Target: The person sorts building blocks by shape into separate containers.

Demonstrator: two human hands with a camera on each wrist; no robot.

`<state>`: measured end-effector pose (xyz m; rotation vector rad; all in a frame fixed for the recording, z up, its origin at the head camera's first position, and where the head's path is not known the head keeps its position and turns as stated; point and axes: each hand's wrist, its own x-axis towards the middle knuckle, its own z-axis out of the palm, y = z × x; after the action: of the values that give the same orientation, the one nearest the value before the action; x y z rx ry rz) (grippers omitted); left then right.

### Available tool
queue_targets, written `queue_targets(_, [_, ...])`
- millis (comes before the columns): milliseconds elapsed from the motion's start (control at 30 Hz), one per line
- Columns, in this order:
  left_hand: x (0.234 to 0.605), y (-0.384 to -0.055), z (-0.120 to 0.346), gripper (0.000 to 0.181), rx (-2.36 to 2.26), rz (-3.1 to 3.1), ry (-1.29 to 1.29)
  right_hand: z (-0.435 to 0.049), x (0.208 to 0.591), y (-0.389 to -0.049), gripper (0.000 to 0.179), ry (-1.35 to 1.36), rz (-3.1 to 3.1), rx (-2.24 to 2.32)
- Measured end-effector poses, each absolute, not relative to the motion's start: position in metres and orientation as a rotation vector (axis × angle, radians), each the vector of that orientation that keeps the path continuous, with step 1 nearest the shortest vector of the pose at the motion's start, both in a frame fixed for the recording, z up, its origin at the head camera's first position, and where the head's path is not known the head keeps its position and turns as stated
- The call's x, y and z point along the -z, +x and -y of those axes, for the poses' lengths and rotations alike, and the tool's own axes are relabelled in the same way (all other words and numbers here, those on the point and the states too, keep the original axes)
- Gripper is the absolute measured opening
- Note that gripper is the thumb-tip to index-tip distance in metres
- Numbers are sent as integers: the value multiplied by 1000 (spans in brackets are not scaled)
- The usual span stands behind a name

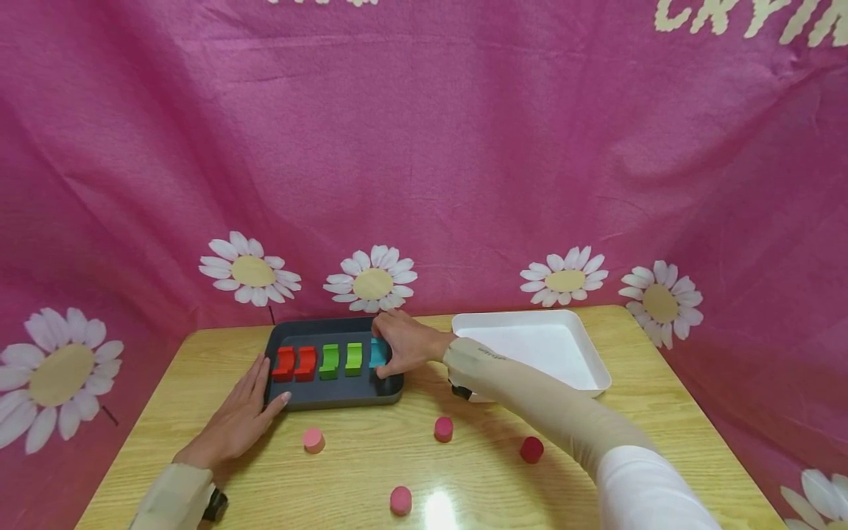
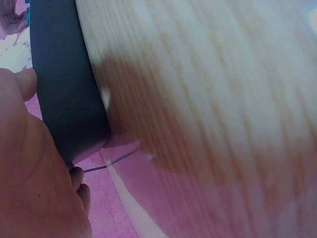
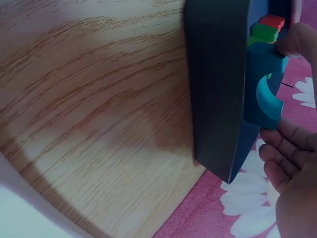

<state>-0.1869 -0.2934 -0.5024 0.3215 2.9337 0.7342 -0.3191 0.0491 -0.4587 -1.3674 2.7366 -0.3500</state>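
- From my remote seat, I see the right hand (image 1: 409, 343) pinching a blue block (image 1: 378, 353), thumb at one end and fingers at the other
- That blue block is at the right end of the dark tray (image 1: 334, 404), its curved notch plain in the right wrist view (whether it touches the tray floor, I cannot tell)
- My left hand (image 1: 237, 421) holds nothing: its fingers lie straight along the tray's left side, thumb spread toward the near left corner
- Left of the blue block, in one row, I count a light green block (image 1: 354, 360), a darker green block (image 1: 329, 362) and two red blocks (image 1: 305, 364)
- The white tray (image 1: 530, 342) sits to the right, the right forearm crossing before its near side
- Nearer me on the wooden table (image 1: 265, 493) stand four pink-to-red cylinders (image 1: 444, 429), well apart
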Motion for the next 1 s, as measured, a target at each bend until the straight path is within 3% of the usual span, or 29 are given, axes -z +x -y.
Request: queue_targets(1000, [503, -188, 293, 96, -712, -2951, 314, -44, 469, -323, 65, -1311, -2750, 152])
